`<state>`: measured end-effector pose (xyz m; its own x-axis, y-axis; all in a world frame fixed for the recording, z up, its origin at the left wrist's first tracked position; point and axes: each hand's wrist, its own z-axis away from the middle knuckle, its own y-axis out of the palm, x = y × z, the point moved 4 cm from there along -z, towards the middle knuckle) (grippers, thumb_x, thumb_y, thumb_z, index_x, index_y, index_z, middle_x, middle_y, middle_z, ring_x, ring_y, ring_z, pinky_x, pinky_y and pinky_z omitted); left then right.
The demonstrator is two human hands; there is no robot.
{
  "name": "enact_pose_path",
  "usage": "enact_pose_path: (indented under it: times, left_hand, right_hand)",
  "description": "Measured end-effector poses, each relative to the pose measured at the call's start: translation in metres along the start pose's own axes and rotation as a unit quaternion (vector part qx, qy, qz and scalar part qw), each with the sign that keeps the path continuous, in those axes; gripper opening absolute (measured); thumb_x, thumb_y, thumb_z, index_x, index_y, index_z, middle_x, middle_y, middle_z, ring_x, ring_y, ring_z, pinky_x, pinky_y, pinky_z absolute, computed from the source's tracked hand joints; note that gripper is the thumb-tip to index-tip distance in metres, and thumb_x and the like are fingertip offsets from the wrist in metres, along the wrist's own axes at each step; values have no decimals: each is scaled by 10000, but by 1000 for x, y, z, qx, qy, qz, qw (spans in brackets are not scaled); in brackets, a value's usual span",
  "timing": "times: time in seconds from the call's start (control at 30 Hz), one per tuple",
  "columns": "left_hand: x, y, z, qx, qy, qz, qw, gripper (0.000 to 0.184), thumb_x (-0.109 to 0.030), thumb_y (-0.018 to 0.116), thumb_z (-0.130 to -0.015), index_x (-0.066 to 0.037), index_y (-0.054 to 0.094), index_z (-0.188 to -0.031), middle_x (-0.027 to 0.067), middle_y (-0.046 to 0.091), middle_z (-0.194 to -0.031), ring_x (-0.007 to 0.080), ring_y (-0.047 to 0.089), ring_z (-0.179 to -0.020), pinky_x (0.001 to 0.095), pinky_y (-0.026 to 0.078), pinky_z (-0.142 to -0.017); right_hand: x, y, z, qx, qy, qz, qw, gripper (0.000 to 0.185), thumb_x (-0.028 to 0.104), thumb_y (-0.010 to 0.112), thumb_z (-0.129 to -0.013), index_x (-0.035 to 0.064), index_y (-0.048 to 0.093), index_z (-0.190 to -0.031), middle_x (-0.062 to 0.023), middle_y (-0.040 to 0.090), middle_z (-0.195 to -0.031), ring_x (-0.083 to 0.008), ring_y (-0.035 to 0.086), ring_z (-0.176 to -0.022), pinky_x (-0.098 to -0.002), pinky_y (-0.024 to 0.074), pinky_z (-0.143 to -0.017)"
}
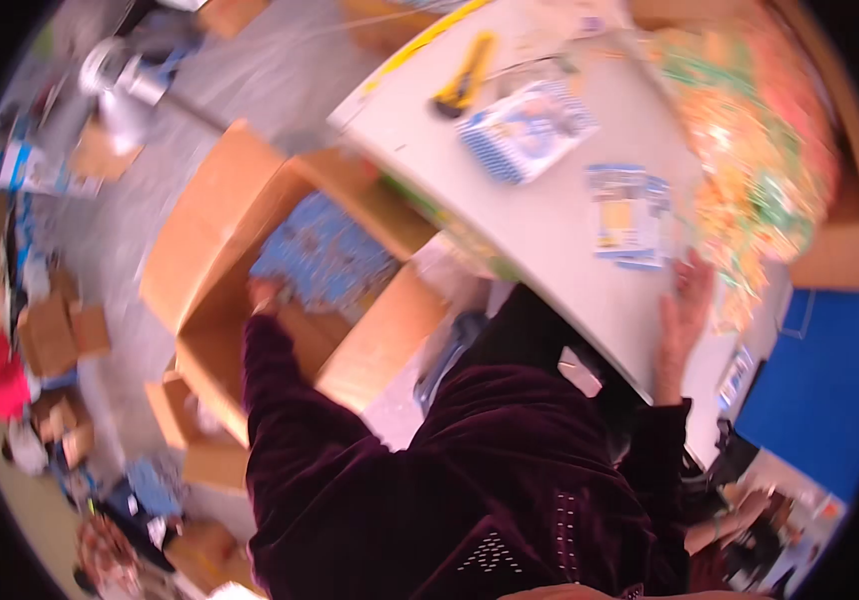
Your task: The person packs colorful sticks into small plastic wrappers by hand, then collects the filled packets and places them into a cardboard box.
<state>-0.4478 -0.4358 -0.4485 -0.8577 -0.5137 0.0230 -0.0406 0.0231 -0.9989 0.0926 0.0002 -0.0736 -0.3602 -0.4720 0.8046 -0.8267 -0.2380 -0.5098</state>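
My left hand (268, 292) reaches into an open cardboard box (212, 240) on the left. It is at the edge of blue patterned packages (325, 250) inside; its fingers are blurred and partly hidden, so its grip cannot be made out. On the white table (550, 225), my right hand (688, 300) lies with its fingers stretched out, holding nothing visible. Beside it spreads a heap of shiny yellow and green packets (750, 150). Just above this hand are flat blue-and-white packets (630, 215). Farther up the table sits a blue-and-white box (530, 130).
A yellow utility knife (467, 75) lies near the table's far edge. A smaller cardboard box (215, 463) stands by the large one. To the right is a blue surface (815, 385). Other people (115, 560) and more boxes (60, 330) appear around the edges.
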Motion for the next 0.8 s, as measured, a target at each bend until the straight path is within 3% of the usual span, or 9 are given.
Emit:
enact_pose_path:
  times: [0.03, 0.1, 0.2, 0.27, 0.33, 0.47, 0.53, 0.73, 0.8]
  left_hand:
    - [37, 35, 1, 161, -139, 69, 975, 294, -372, 679, -715, -129, 670, -878, 101, 633, -879, 264, 603, -892, 481, 465, -778]
    - [-5, -58, -25, 110, -476, -11, 872, 504, -393, 712, -690, -55, 581, -1039, 143, 613, -1001, 309, 590, -948, 465, 495, -749]
    - [-94, -203, -66, 49, -255, 0, 966, 481, -352, 712, -732, 6, 569, -1020, 149, 631, -953, 285, 625, -894, 382, 517, -710]
    - [-167, -289, -93, 8, -131, 385, 913, 312, -232, 659, -802, -3, 601, -1005, 137, 654, -870, 268, 644, -811, 336, 505, -666]
    - [-268, -381, -105, 53, -12, 510, 859, 189, -119, 607, -834, 1, 615, -980, 148, 652, -785, 274, 638, -696, 313, 491, -631]
    - [-395, -434, -115, -1, 258, 460, 850, 263, -124, 619, -835, 33, 567, -1040, 171, 602, -957, 280, 589, -871, 322, 466, -774]
    - [-437, -430, -130, -85, 317, 421, 846, 365, -124, 642, -803, 30, 519, -1110, 200, 514, -1156, 351, 494, -1064, 379, 417, -879]
    - [-502, -391, -148, -146, 317, 331, 877, 491, -156, 681, -751, 8, 492, -1174, 214, 412, -1283, 399, 378, -1185, 448, 320, -978]
    - [-500, -387, -148, -154, 328, 348, 865, 494, -168, 679, -752, 8, 489, -1172, 205, 419, -1272, 385, 386, -1181, 456, 315, -978]
  right_hand:
    - [4, 0, -2, -4, 21, 5, 1000, 702, 187, 601, -835, 36, 231, -1412, -150, 360, -1388, -231, 425, -1193, -371, 312, -1007]
    - [12, 0, -5, -18, 43, 33, 998, 663, 158, 621, -822, 33, 294, -1384, -131, 387, -1368, -223, 443, -1169, -346, 341, -973]
    - [11, 1, -15, -56, 73, 9, 996, 571, 153, 630, -823, 18, 376, -1317, -117, 452, -1298, -221, 463, -1133, -336, 363, -938]
    - [1, 5, -24, -54, 72, -3, 996, 518, 165, 632, -827, 18, 414, -1274, -112, 484, -1242, -213, 472, -1105, -335, 370, -923]
    - [0, 6, -32, -41, 65, -14, 997, 467, 177, 635, -831, 17, 453, -1230, -107, 516, -1185, -206, 480, -1077, -335, 377, -909]
    - [-5, 8, -43, -27, 56, 65, 996, 348, 170, 644, -829, 7, 516, -1110, -76, 557, -966, -157, 520, -890, -294, 434, -773]
    - [-11, 8, -41, -32, 63, 31, 997, 319, 169, 648, -826, 5, 531, -1073, -63, 561, -896, -137, 530, -814, -271, 450, -716]
    - [-5, 10, -50, -47, 61, -6, 997, 253, 154, 659, -807, -14, 518, -933, -48, 547, -755, -101, 520, -657, -248, 445, -591]
    - [-15, 15, -53, -33, 117, -24, 992, 420, 239, 709, -733, -57, 531, -972, -159, 578, -830, -238, 572, -697, -355, 458, -617]
